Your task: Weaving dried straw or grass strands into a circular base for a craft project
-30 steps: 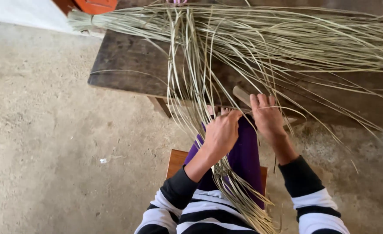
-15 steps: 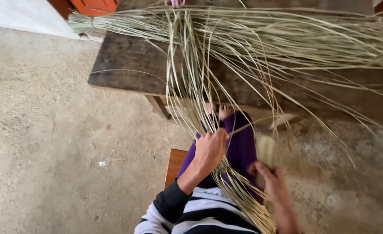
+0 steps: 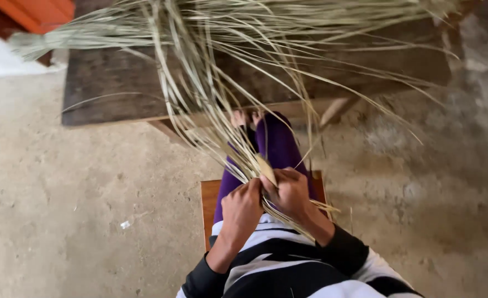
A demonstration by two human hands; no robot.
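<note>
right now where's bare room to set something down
Free: the floor left of the stool, and the floor right of it, below the bench. Crowded: the bench top and lap, covered by straw that both hands grip.

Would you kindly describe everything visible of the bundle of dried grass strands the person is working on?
The bundle of dried grass strands is pale greenish-tan, long, thin and flat, like reed. It fans out across the dark wooden table, droops over its edge and narrows down to the lap, where the left hand and right hand grip it together. Loose ends trail past the hands.
</note>
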